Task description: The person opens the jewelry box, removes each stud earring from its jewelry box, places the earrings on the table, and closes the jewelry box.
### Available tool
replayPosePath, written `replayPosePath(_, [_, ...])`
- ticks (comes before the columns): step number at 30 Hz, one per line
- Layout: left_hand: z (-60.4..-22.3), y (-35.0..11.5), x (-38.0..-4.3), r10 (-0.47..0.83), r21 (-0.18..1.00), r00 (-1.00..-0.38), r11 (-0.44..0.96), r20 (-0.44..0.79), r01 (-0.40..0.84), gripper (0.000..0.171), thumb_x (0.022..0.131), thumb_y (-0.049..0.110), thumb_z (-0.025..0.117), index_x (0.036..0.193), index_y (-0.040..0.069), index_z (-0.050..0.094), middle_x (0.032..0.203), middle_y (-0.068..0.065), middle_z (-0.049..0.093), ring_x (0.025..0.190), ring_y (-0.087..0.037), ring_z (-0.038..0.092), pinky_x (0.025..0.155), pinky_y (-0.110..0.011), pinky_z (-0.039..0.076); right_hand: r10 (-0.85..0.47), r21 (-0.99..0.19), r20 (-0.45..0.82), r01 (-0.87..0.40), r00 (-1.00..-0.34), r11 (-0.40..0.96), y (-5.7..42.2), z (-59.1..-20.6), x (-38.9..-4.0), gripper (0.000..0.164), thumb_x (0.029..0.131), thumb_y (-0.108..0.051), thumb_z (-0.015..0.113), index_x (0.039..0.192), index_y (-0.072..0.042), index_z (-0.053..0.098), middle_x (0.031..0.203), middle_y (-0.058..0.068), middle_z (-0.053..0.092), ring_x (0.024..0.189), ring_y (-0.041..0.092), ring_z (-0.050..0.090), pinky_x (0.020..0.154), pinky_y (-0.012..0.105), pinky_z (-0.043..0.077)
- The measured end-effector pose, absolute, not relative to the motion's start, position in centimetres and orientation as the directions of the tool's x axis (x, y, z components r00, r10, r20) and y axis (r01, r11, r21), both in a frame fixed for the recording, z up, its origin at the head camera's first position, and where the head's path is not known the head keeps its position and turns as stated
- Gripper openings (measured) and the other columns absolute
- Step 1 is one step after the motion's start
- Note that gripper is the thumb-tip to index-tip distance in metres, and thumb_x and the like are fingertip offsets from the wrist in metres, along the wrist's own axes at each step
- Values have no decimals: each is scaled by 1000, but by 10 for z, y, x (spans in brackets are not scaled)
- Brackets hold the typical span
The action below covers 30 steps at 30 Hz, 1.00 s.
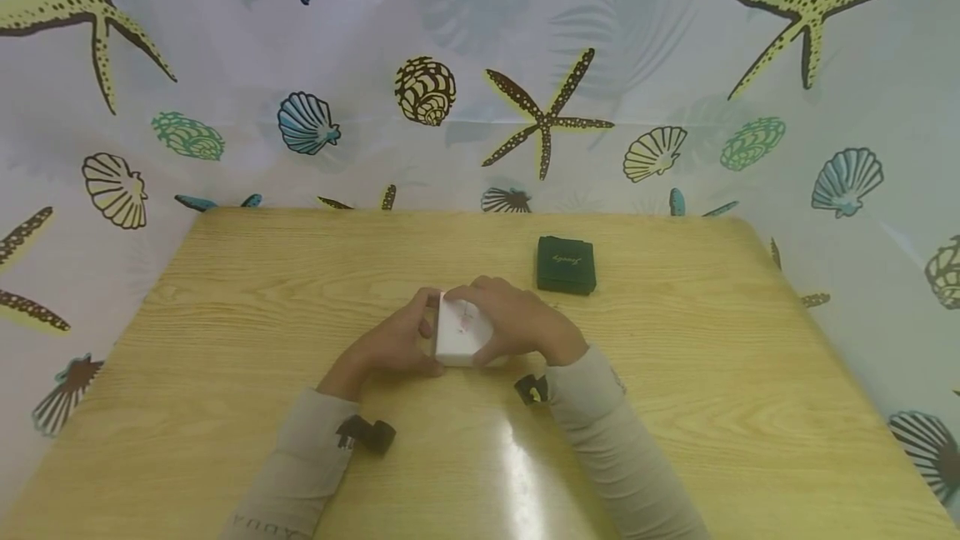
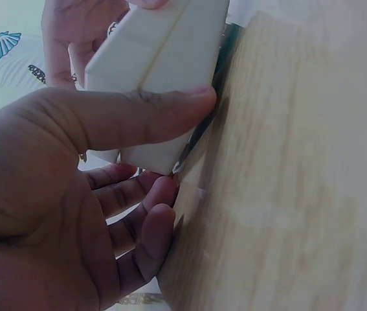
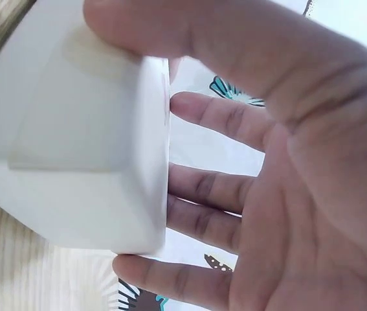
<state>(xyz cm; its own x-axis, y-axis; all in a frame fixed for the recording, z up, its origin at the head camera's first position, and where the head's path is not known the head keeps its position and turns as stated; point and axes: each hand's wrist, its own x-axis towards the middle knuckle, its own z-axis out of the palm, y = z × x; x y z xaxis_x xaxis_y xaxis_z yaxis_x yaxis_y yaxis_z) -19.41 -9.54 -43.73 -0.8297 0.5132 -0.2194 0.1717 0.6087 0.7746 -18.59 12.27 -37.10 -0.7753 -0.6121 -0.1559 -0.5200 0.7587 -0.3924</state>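
A small white box (image 1: 456,342) with a faint pink mark on its top sits at the middle of the wooden table, between both hands. My left hand (image 1: 393,342) grips its left side, thumb (image 2: 151,116) along the near wall and fingers toward the far side. From the right, my right hand (image 1: 517,322) holds the box, its thumb (image 3: 138,26) on the near wall and fingers reaching over the top to the far edge. A thin seam runs along the box wall (image 2: 183,58) in the left wrist view. The palm hides the box's right part from the head view.
A dark green box (image 1: 566,267) with gold lettering lies just beyond my right hand. The wooden table (image 1: 262,273) ends at the back against a white curtain (image 1: 465,40) printed with shells and starfish. Black wrist mounts (image 1: 367,433) sit on both sleeves.
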Motion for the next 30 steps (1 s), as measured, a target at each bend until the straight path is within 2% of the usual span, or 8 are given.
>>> replayPosePath(7, [-437,-99,-195,525,792,-826,585,-205,175,99,68,7,88,149,14,32,109,-10,62,96,-21,60,82,-33,52,-638,-468,-107,-528,-762,709,123,-368,-189,85,71,-24,89,146,-15,48,132,11,56,110,21,52,94,38,49])
replayPosePath(12, [-441,-100,-197,542,802,-818,568,-195,185,96,68,10,90,146,15,35,113,-9,62,99,-20,60,87,-35,52,-633,-481,-90,-523,-769,703,128,-367,-195,88,70,-24,89,147,-17,48,133,10,56,109,21,52,92,36,49])
replayPosePath(16, [-442,-100,-196,522,798,-824,581,-219,156,97,66,19,93,145,21,37,115,-11,59,103,-23,57,83,-35,51,-618,-464,-104,-512,-779,723,133,-366,-205,90,69,-25,89,148,-19,46,132,9,56,105,21,52,86,33,49])
replayPosePath(18, [-441,-100,-196,512,796,-828,588,-229,144,98,65,22,94,145,23,37,117,-11,58,105,-24,56,83,-35,51,-611,-440,-113,-512,-783,738,134,-364,-212,96,68,-25,88,151,-15,41,134,11,55,106,22,52,85,34,50])
replayPosePath(24, [-438,-101,-195,510,808,-830,573,-224,134,98,66,21,93,146,25,37,122,-12,57,108,-25,56,83,-35,50,-556,-345,-167,-480,-814,807,141,-362,-244,110,70,-25,85,158,-4,23,149,17,44,121,29,49,95,45,50])
replayPosePath(30, [-439,-101,-194,516,815,-828,563,-219,135,97,65,19,93,145,23,39,123,-11,57,108,-25,56,81,-32,49,-545,-353,-188,-462,-817,814,149,-369,-266,108,69,-23,85,156,-3,26,150,18,42,124,30,48,103,46,48])
